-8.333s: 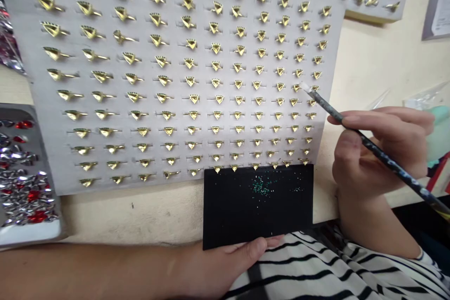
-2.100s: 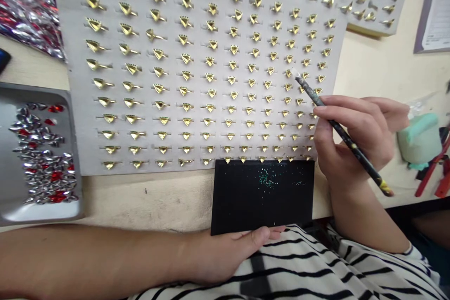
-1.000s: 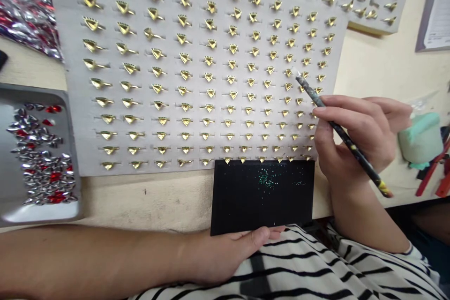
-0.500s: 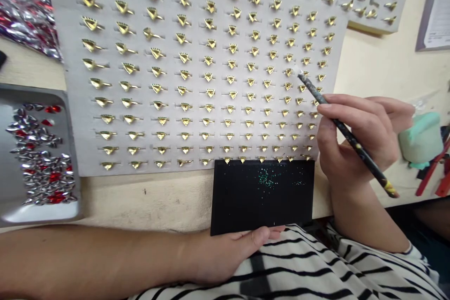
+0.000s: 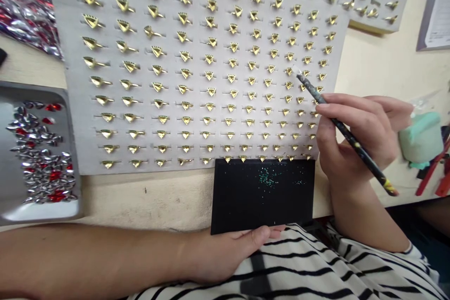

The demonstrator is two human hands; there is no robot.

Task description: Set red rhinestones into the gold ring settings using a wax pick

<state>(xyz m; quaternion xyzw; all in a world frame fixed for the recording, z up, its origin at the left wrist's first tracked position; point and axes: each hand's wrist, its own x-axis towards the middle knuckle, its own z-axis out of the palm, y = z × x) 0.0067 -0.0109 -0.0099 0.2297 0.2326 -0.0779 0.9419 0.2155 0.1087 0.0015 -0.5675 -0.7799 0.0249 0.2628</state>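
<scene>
While our right hand (image 5: pixel 358 136) closes around a slim, speckled dark picker (image 5: pixel 369 163), the thumb and fingers pinch the shaft in a pencil grip, and the yellow-banded end passes beyond the hand toward the lower right. The picker's long axis runs diagonally across the view, and its pale tip (image 5: pixel 298 71) points up and left. That tip sits just beside a small gold ring setting (image 5: pixel 288 71), though we cannot tell whether they touch. For work this fine, we judge it best to keep the fingers close to the tip and let the heel of the hand steady the movement.

Our left hand (image 5: pixel 228 255) lies at the lower edge of a black pad (image 5: pixel 262 206), with the thumb along that edge; we cannot tell whether it grips. Tiny green specks (image 5: pixel 267 179) lie scattered across the pad.

Above the pad, a grey card (image 5: pixel 86 164) holds rows of gold ring settings, their shanks mostly lying sideways. To the left, a metal tray (image 5: pixel 7 103) holds silver and red stones (image 5: pixel 40 154). To the right, beyond our right hand, sits a pale green lump (image 5: pixel 422 138).
</scene>
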